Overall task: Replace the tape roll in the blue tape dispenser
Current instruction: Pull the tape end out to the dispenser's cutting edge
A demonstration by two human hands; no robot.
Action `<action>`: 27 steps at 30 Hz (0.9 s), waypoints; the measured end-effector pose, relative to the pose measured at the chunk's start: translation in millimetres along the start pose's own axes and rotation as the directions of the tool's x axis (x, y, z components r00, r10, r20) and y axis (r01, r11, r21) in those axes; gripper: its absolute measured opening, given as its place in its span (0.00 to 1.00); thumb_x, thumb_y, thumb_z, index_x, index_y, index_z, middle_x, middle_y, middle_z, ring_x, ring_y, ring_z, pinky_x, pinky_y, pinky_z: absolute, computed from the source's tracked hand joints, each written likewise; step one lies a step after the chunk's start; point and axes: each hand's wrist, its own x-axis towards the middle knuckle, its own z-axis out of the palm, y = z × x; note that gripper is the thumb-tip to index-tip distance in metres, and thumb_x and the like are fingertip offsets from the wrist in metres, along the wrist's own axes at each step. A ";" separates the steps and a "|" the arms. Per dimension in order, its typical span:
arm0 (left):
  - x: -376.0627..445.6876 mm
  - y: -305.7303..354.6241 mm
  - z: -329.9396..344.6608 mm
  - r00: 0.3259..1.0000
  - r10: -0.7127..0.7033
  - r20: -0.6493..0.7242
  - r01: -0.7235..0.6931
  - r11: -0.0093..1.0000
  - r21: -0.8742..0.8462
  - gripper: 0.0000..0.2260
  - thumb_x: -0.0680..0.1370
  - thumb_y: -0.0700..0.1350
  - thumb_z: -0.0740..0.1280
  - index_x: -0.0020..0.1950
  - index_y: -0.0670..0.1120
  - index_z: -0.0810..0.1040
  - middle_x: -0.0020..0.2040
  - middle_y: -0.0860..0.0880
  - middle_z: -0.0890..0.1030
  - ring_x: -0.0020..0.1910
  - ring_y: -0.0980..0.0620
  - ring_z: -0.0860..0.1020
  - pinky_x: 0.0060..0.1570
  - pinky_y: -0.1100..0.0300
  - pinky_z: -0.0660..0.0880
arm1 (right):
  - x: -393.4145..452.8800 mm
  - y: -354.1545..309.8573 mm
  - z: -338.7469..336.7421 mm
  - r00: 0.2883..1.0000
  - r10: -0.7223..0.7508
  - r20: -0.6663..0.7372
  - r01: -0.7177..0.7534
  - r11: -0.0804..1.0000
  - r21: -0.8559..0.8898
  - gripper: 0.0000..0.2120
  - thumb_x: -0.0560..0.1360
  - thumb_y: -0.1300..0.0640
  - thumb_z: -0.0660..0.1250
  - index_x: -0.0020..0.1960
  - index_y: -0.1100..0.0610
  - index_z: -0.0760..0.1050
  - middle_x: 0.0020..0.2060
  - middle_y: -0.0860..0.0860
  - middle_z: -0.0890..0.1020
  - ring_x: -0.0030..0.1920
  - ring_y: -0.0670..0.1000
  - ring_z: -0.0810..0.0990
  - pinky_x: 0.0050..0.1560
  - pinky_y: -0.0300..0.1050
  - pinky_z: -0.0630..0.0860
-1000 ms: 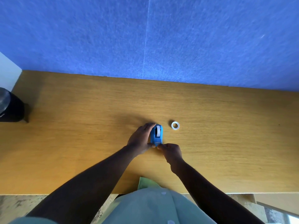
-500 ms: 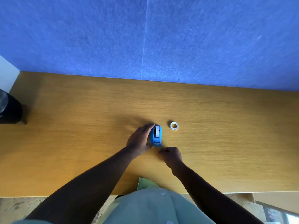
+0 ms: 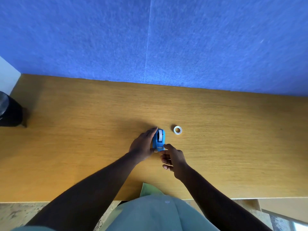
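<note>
A small blue tape dispenser stands on the wooden desk, its cutter end toward me, with a white tape roll seated in its top. My left hand wraps the dispenser's left side and holds it down. Just below the dispenser my right hand hovers with fingers spread, its index fingertip touching the cutter end. It holds nothing that I can see. A thin, nearly bare white tape ring lies flat on the desk to the right of the dispenser.
A black cylindrical object sits at the desk's far left edge. A blue felt partition rises along the back of the desk. The desk's front edge runs close to my body.
My right hand pulled back from the dispenser's cutter end with pinched fingers, then opened and returned until its index finger touches the cutter. My left hand stayed on the dispenser.
</note>
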 end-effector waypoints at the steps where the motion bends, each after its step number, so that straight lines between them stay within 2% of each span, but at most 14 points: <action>1: 0.3 -0.1 0.4 1.000 -0.002 0.005 0.002 1.000 -0.003 0.48 0.72 0.47 0.78 0.83 0.54 0.51 0.81 0.55 0.63 0.76 0.49 0.67 0.66 0.50 0.75 | 0.1 -1.3 0.9 1.000 0.003 0.007 -0.003 1.000 0.008 0.21 0.76 0.42 0.71 0.50 0.61 0.87 0.35 0.53 0.84 0.36 0.51 0.80 0.35 0.44 0.78; 5: 0.4 0.4 1.1 1.000 -0.010 0.017 0.010 1.000 -0.003 0.48 0.73 0.48 0.78 0.83 0.54 0.50 0.81 0.56 0.62 0.77 0.50 0.66 0.66 0.50 0.75 | 5.8 -6.7 4.5 1.000 -0.006 -0.009 0.006 1.000 -0.014 0.21 0.77 0.41 0.73 0.48 0.61 0.87 0.35 0.54 0.84 0.36 0.52 0.81 0.37 0.46 0.80; 10: 0.3 0.1 2.1 1.000 -0.013 0.027 0.013 1.000 -0.016 0.47 0.73 0.47 0.77 0.83 0.55 0.49 0.82 0.57 0.60 0.77 0.50 0.66 0.67 0.50 0.74 | 10.7 -4.7 6.8 0.999 -0.031 -0.005 0.031 0.999 -0.019 0.14 0.77 0.52 0.74 0.48 0.64 0.87 0.31 0.52 0.82 0.29 0.49 0.78 0.31 0.43 0.78; 13: 0.0 0.1 3.1 0.999 -0.023 0.029 0.024 1.000 -0.015 0.48 0.74 0.47 0.77 0.83 0.56 0.48 0.82 0.57 0.59 0.77 0.50 0.65 0.66 0.50 0.75 | 13.3 -2.4 8.0 0.999 -0.048 -0.024 0.047 0.999 -0.016 0.13 0.76 0.54 0.76 0.48 0.66 0.86 0.31 0.53 0.82 0.28 0.49 0.77 0.32 0.44 0.78; 21: -0.7 0.5 4.8 1.000 -0.024 0.005 0.024 1.000 0.000 0.47 0.73 0.47 0.77 0.83 0.55 0.50 0.82 0.56 0.61 0.77 0.50 0.66 0.67 0.52 0.73 | 15.7 3.6 11.7 0.982 -0.164 -0.096 0.153 0.982 -0.112 0.15 0.78 0.52 0.76 0.44 0.65 0.85 0.32 0.54 0.84 0.31 0.50 0.81 0.34 0.44 0.80; 25: -0.6 1.3 4.8 1.000 -0.031 0.006 0.031 0.999 0.011 0.47 0.73 0.48 0.77 0.83 0.56 0.48 0.82 0.57 0.61 0.77 0.50 0.67 0.64 0.52 0.75 | 14.8 1.7 9.9 0.988 -0.134 -0.071 0.128 0.989 -0.080 0.14 0.77 0.52 0.76 0.47 0.65 0.85 0.34 0.55 0.84 0.32 0.50 0.81 0.35 0.45 0.82; 27: -0.4 1.5 4.8 0.999 -0.036 0.013 0.036 0.999 0.015 0.47 0.74 0.48 0.77 0.83 0.56 0.48 0.82 0.57 0.60 0.77 0.50 0.67 0.63 0.52 0.75 | 12.1 2.7 6.3 0.994 -0.106 -0.041 0.103 0.993 -0.060 0.15 0.78 0.49 0.75 0.46 0.62 0.86 0.35 0.54 0.86 0.34 0.50 0.82 0.38 0.47 0.82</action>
